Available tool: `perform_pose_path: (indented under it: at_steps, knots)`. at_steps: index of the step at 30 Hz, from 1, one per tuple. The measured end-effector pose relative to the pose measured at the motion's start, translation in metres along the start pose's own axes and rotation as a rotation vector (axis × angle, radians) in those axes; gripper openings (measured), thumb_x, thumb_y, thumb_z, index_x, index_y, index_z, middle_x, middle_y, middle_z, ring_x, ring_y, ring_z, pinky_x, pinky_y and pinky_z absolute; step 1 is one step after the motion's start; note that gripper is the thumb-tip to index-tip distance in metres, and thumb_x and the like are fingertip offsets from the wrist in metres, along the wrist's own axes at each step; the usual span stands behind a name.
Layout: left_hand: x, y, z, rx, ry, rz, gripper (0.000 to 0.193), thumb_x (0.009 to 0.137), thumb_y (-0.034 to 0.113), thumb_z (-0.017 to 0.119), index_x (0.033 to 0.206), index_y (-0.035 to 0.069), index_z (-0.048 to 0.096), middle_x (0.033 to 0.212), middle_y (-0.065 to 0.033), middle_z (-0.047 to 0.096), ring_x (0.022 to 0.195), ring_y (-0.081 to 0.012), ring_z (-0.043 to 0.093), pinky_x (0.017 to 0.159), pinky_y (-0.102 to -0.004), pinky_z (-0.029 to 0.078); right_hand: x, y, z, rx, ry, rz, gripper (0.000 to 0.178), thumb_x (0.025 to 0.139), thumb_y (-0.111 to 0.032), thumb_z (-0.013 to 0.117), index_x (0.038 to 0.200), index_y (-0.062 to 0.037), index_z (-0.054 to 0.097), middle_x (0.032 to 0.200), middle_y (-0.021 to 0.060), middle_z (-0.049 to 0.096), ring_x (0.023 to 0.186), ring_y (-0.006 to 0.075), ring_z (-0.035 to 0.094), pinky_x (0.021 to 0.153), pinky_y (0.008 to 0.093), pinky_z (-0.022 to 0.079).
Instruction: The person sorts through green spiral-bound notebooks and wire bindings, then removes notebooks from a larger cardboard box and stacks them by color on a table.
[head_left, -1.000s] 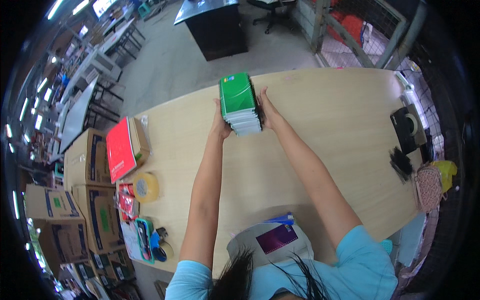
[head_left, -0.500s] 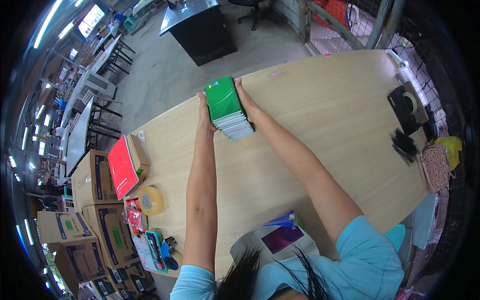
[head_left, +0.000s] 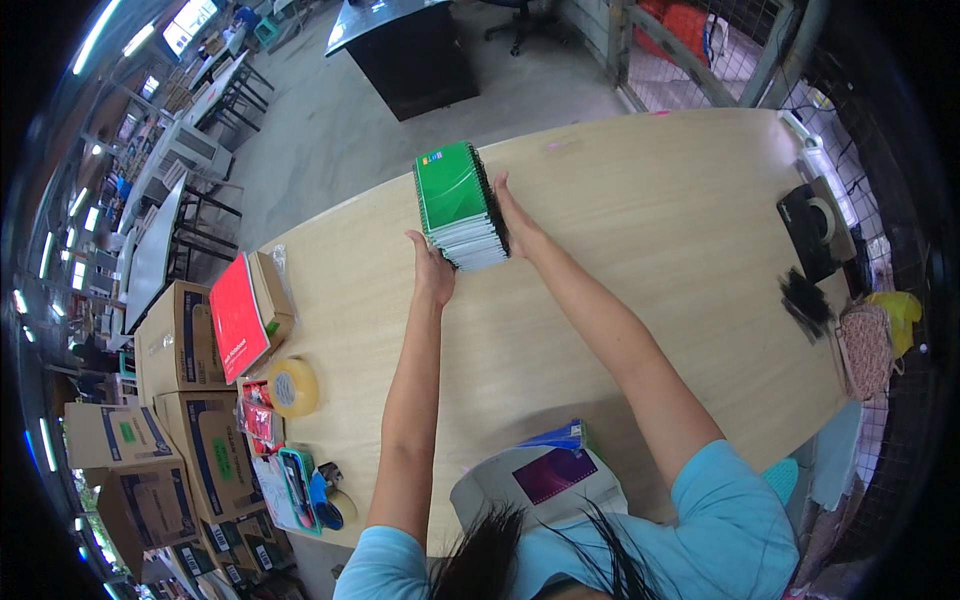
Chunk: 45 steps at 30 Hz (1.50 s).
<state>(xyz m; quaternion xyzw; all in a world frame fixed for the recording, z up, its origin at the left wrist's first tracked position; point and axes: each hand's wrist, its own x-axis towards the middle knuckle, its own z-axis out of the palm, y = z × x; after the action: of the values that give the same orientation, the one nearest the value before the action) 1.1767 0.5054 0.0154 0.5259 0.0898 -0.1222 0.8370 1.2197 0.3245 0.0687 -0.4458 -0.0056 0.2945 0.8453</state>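
A thick stack of spiral notebooks (head_left: 455,195) with a green cover on top stands near the table's far edge, its white page edges toward me. My left hand (head_left: 433,270) is at the stack's near left corner, thumb raised and the other fingers partly hidden against it. Along the right side, by the dark wire coils, my right hand (head_left: 516,222) presses with its thumb up; its fingers are mostly hidden. The stack sits between both hands.
At the left edge lie a red notebook (head_left: 240,318), a roll of yellowish tape (head_left: 293,388) and a teal tray (head_left: 297,488) of pens. Cardboard boxes (head_left: 205,440) are piled beside the table. An open bag (head_left: 540,480) lies close to me; a black tape dispenser (head_left: 808,232) is far right.
My left hand has slid back toward me to the near left corner of the stack. My right hand has shifted slightly right and nearer along its side.
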Motion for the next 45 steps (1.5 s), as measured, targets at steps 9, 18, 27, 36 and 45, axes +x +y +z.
perform_pose_path:
  at_steps: [9,18,27,36,45]
  knots:
    - [-0.025,-0.017,0.034,0.608,0.110,0.651,0.097,0.078,-0.001,0.074,0.153,0.002,0.012,0.146,-0.0155,0.039,0.133,-0.0225,0.040,0.111,-0.0333,0.033,0.045,-0.024,-0.036,-0.258,0.225,-0.258,0.102,0.079,-0.089,0.021,0.151,-0.0171,0.030,0.160,0.0147,0.017,0.148,0.0352,0.002,0.108,0.0681,0.000]
    - [-0.015,-0.015,0.032,0.578,0.218,0.680,0.084,0.078,0.000,0.077,0.147,-0.001,0.030,0.124,-0.0152,0.061,0.109,-0.0187,0.060,0.095,-0.0308,0.048,0.085,-0.034,-0.018,-0.214,0.261,-0.352,0.079,0.090,-0.075,0.036,0.086,-0.0023,0.065,0.080,0.0035,0.061,0.075,0.0128,0.055,0.068,0.0268,0.045]
    - [-0.021,-0.015,0.036,0.619,0.342,0.673,0.051,0.077,0.003,0.080,0.120,-0.005,0.054,0.106,-0.0082,0.067,0.095,-0.0131,0.062,0.085,-0.0275,0.050,0.079,-0.036,-0.003,-0.399,0.396,-0.377,0.075,0.090,-0.075,0.036,0.069,-0.0062,0.058,0.067,0.0000,0.053,0.066,0.0109,0.048,0.063,0.0289,0.042]
    - [-0.021,-0.012,0.034,0.548,0.271,0.712,0.072,0.077,0.006,0.080,0.139,-0.003,0.043,0.113,-0.0123,0.066,0.097,-0.0145,0.062,0.087,-0.0286,0.050,0.082,-0.029,-0.008,-0.306,0.374,-0.362,0.076,0.089,-0.075,0.040,0.081,-0.0025,0.063,0.076,0.0015,0.058,0.073,0.0117,0.052,0.068,0.0291,0.044]
    - [-0.018,-0.004,0.045,0.423,0.120,0.621,0.081,0.084,0.016,0.073,0.148,-0.002,0.026,0.142,-0.0166,0.044,0.128,-0.0207,0.044,0.107,-0.0328,0.034,0.096,-0.033,-0.035,-0.266,0.354,-0.442,0.088,0.087,-0.077,0.039,0.118,0.0029,0.060,0.107,0.0094,0.063,0.094,0.0152,0.058,0.085,0.0276,0.045]
